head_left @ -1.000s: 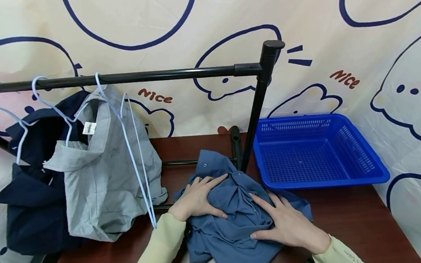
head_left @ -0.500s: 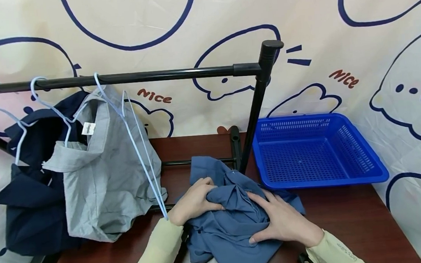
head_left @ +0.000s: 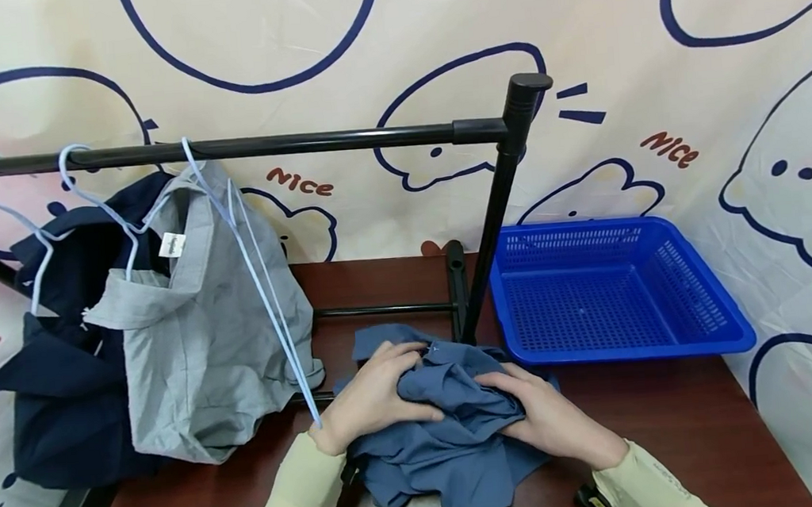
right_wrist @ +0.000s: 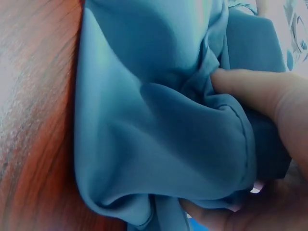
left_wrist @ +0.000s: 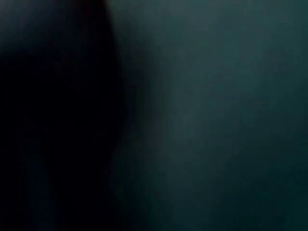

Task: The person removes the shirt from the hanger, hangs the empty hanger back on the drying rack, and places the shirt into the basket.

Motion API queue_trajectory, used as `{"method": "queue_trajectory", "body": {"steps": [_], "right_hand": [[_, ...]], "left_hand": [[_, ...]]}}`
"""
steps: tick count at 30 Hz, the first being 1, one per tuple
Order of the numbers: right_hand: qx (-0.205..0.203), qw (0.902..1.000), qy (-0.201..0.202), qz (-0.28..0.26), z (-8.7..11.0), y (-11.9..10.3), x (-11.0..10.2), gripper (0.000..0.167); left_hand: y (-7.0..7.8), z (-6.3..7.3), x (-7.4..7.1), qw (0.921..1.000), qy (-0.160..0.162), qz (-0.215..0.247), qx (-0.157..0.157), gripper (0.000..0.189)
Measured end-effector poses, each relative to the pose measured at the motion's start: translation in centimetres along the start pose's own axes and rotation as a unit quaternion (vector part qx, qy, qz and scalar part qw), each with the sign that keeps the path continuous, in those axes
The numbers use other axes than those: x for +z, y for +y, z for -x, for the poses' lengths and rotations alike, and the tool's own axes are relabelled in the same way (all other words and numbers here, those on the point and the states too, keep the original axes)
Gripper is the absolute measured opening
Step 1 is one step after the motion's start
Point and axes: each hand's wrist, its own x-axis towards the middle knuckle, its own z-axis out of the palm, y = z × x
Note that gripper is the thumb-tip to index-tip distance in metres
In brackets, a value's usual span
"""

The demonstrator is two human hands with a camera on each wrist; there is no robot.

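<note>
A crumpled slate-blue garment (head_left: 444, 461) lies in a bunch on the brown table in front of the rack. My left hand (head_left: 370, 395) grips its left side, thumb toward the middle and fingers bent over the cloth. From the right, my right hand (head_left: 558, 420) holds a fold, and its fingertips disappear into the cloth. Close up in the right wrist view, the thumb (right_wrist: 245, 86) presses on the fabric with fingers below it. The left wrist view is dark and blurred. A bare light-blue hanger (head_left: 265, 284) hangs with its lower end at my left wrist.
A black clothes rack (head_left: 340, 141) spans the left and middle. On it hang a grey garment (head_left: 205, 333) and a dark navy garment (head_left: 67, 407) on light-blue hangers. A blue plastic basket (head_left: 621, 348) stands at the right. Behind is a patterned cloth backdrop.
The garment's far edge has come down toward me and the cloth is more bunched. My right hand's fingers, spread before, have curled into it; the left fingers have bent too. The bare hanger swings slightly.
</note>
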Motion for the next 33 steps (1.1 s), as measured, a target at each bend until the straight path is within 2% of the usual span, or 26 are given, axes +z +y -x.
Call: {"method": "queue_trajectory", "body": {"steps": [3,6,10,12,16,22,24,29,33], "right_hand": [[0.002,1.0000,0.002,-0.002,0.0,0.1,0.0,0.059],[0.006,1.0000,0.000,-0.007,-0.1,0.2,-0.1,0.057],[0.004,1.0000,0.001,-0.008,-0.3,0.4,-0.1,0.055],[0.001,1.0000,0.002,-0.007,-0.4,0.5,0.0,0.054],[0.001,0.9999,0.010,-0.010,-0.5,0.5,0.1,0.052],[0.003,0.9993,0.036,-0.012,-0.5,-0.1,0.3,0.049],[0.002,0.9989,0.046,-0.008,-0.5,-0.3,0.3,0.049],[0.001,0.9976,0.069,0.001,-0.3,-0.8,0.2,0.059],[-0.004,0.9968,0.080,0.008,-0.2,-1.4,-0.2,0.067]], "left_hand": [[-0.7,0.5,0.3,0.9997,-0.011,-0.006,-0.022,0.084],[-1.5,0.9,0.6,0.9983,-0.038,-0.005,-0.044,0.100],[-2.4,0.8,0.9,0.9936,-0.087,0.011,-0.072,0.106],[-2.8,0.6,1.1,0.9927,-0.092,0.022,-0.074,0.105],[-3.3,0.2,1.3,0.9947,-0.073,0.043,-0.058,0.096],[-3.8,0.0,1.8,0.9923,-0.049,0.113,-0.009,0.047],[-3.7,-0.1,1.8,0.9909,-0.039,0.129,0.004,0.037],[-3.2,-0.3,1.4,0.9925,-0.006,0.120,0.018,0.030],[-2.4,-0.3,0.5,0.9927,0.012,0.116,0.031,0.030]]}}
